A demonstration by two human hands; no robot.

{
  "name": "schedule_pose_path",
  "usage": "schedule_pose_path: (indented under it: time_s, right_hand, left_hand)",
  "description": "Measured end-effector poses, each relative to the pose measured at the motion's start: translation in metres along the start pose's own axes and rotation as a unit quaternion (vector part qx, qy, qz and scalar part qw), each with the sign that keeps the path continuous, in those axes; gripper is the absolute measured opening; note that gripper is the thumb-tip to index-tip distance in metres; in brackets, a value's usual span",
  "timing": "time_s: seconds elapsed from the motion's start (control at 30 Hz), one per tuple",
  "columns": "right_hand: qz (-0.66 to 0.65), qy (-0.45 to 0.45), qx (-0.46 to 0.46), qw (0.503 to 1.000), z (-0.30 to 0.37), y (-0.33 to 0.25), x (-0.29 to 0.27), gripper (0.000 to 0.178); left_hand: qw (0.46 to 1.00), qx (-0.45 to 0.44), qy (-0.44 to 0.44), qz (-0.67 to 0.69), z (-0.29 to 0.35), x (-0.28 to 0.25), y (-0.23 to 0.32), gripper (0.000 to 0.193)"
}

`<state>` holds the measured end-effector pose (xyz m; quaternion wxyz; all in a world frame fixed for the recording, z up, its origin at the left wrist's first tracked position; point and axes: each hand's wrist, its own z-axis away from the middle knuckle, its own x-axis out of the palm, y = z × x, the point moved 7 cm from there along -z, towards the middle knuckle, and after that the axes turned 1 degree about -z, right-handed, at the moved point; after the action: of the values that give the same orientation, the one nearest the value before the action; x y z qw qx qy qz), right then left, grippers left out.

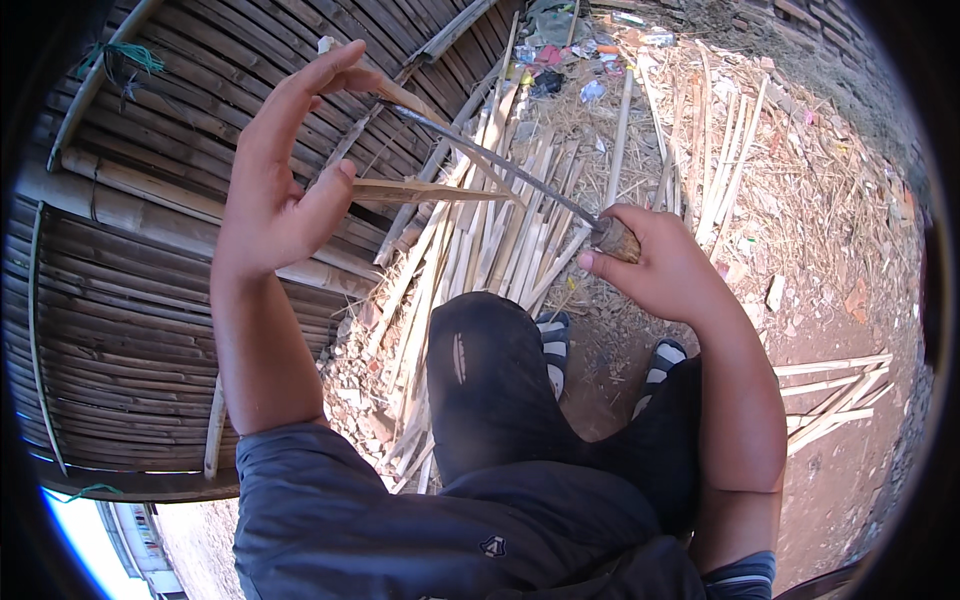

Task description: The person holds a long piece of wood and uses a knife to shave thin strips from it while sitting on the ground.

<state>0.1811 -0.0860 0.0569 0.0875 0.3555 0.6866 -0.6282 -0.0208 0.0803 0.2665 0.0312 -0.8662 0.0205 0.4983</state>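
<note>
My right hand (655, 255) is closed round the short wooden handle (615, 240) of a knife with a long, narrow dark blade (500, 165). The blade slants up and left, its far end close to the fingers of my left hand (285, 180). That hand is raised, its thumb well apart from its curved fingers, and it holds a split bamboo strip. One arm of the strip (430, 190) runs from beside the thumb; the other arm (410, 100) passes at the fingers, along the blade. Both arms meet near the blade's middle. The palm side is partly hidden.
A dark bamboo-slat wall (130, 220) rises close on my left. Many split bamboo strips (500, 230) lie in a heap before my knees, others (835, 395) at the right. Straw (800, 180) and litter (590, 90) cover the ground toward a brick wall (825, 40).
</note>
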Motion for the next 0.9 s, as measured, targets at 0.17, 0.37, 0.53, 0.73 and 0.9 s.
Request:
schedule_pose_path:
  time_s: [0.17,0.37,0.53,0.73,0.9]
  right_hand:
    - [-0.031,0.015,-0.006,0.999,0.002,-0.001,-0.004,0.051]
    - [0.020,0.054,-0.028,0.998,-0.004,-0.020,-0.009,0.046]
    - [0.056,0.048,0.002,0.997,-0.017,-0.030,-0.007,0.048]
    - [0.049,0.063,-0.012,0.997,-0.017,-0.029,-0.005,0.051]
    - [0.040,0.050,0.024,0.998,-0.014,-0.030,-0.008,0.053]
  left_hand:
    - [0.999,0.008,0.005,0.033,0.000,0.004,0.001,0.081]
    - [0.998,0.044,-0.004,0.051,-0.009,0.011,0.008,0.081]
    - [0.997,0.062,-0.015,0.044,-0.017,0.016,0.016,0.077]
    - [0.998,0.037,0.016,0.049,-0.010,0.015,0.009,0.066]
    - [0.990,-0.045,0.115,0.063,0.009,0.019,-0.001,0.047]
